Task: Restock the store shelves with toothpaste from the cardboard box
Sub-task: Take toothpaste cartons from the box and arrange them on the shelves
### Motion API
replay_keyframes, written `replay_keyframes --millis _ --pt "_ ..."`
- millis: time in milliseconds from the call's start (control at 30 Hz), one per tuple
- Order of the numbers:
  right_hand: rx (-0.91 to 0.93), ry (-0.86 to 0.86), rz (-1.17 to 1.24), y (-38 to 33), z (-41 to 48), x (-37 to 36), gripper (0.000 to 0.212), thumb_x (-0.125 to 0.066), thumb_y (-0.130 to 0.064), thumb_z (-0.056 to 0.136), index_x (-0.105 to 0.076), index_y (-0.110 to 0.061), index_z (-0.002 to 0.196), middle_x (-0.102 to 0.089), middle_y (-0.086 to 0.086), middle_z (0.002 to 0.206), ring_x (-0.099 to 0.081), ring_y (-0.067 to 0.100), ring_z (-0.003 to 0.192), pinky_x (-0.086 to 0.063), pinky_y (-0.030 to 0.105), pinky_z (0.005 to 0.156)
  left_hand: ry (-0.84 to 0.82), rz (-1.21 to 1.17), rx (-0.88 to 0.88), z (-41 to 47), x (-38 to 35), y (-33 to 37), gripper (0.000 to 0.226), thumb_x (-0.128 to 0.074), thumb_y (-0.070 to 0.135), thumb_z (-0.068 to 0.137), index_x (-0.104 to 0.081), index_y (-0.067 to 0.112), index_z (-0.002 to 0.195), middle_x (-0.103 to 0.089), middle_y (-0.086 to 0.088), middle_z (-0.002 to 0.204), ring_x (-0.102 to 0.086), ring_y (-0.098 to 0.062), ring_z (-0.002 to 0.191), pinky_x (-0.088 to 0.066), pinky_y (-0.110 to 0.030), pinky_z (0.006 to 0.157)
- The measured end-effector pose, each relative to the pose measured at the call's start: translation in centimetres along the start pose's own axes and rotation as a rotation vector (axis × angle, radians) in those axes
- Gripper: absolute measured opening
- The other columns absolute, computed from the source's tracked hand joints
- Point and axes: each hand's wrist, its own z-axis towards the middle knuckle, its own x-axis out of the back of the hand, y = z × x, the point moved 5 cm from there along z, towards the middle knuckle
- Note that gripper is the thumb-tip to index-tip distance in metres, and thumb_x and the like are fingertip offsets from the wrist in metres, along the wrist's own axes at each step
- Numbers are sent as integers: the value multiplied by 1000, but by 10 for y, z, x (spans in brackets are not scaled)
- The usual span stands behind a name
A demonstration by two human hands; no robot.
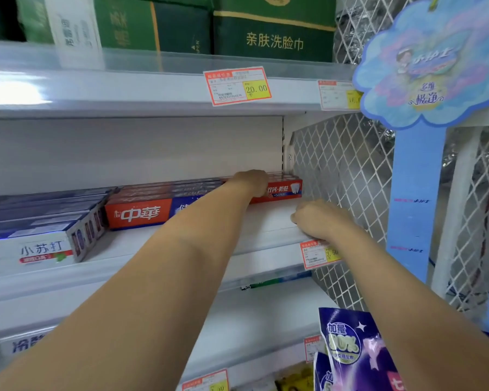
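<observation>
On the middle shelf (266,230), toward its right end, the red toothpaste boxes (137,213) lay lengthwise in a row, just beside white-and-blue toothpaste boxes (40,246) at the left. The left hand (250,183) rested over the front red box, fingers hidden behind it, so its grip could not be told. The right hand (319,220) sat at the shelf's front right corner, fingers curled under; whether it pinched anything was unclear.

Glossy cardboard toothpaste boxes (137,214) (white metal mesh (342,176)).
</observation>
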Motion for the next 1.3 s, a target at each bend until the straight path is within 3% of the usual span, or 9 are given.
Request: replay_keyframes --millis 200,367,467,600,733,867,1000,1133,1300 --pt "-7 29 -7 0 -4 2 45 -33 -33 94 -49 -11 130 -51 13 134 -50 29 118 -36 42 97 14 -18 -10 -5 -2 1 43 -53 36 94 -53 5 125 -60 -12 121 -58 -28 101 -45 -34 87" --pt "12 79 2 0 -5 4 40 -34 -32 94 -54 -11 121 -58 11 119 -55 27 104 -39 37 85 -6 -79 3 -18 1 4 47 -43 38 98 -47 7 133 -55 -12 130 -54 -29 112 -41 -33 90" --pt "0 130 86 2 -10 6 33 -37 -31 95 -61 -10 105 -63 7 95 -59 23 85 -43 30 71 41 -123 -14 -50 19 7 45 -43 38 97 -52 6 128 -59 -13 123 -54 -25 96 -43 -31 81" --pt "90 491 586 4 -43 22 23 -47 -27 97 -65 -11 98 -62 1 99 -56 15 82 -45 25 68 401 -336 -180 -151 43 10 28 -48 30 96 -65 9 93 -68 -9 95 -58 -21 77 -40 -24 63" --pt "358 713 753 -23 -125 15 48 -48 -35 97 -44 -8 58 -39 -4 55 -34 10 52 -31 28 53 683 -636 -256 -275 23 -11 52 -45 48 90 -59 5 65 -59 -4 65 -56 -19 64 -42 -30 60" --pt "489 496 672 -73 -201 -52 50 -42 -45 94 -24 -28 51 -23 -6 45 -25 10 45 -26 36 50 569 -815 -212 -365 -46 -48 52 -44 51 88 -50 11 56 -47 3 55 -47 -12 56 -32 -17 54" --pt "505 234 587 -116 -258 -145 40 -44 -47 93 -38 -20 63 -38 -7 56 -37 11 51 -32 32 50 385 -994 -3 -435 -139 -94 36 -56 50 82 -51 20 63 -56 6 64 -57 -7 62 -41 -13 57" --pt "433 -130 489 -146 -313 -254 11 -62 -20 88 -53 -16 91 -44 -10 93 -55 17 80 -45 33 67 217 -1098 215 -512 -236 -134 24 -69 17 85 -47 19 75 -61 3 80 -61 -10 69 -46 -19 60" --pt "363 -494 402 -168 -389 -381 29 -55 10 75 -59 -11 95 -41 -9 100 -53 16 88 -32 13 65 -24 -1160 520 -607 -358 -183 30 -66 5 85 -45 21 69 -61 -1 76 -61 -8 64 -49 -27 61"
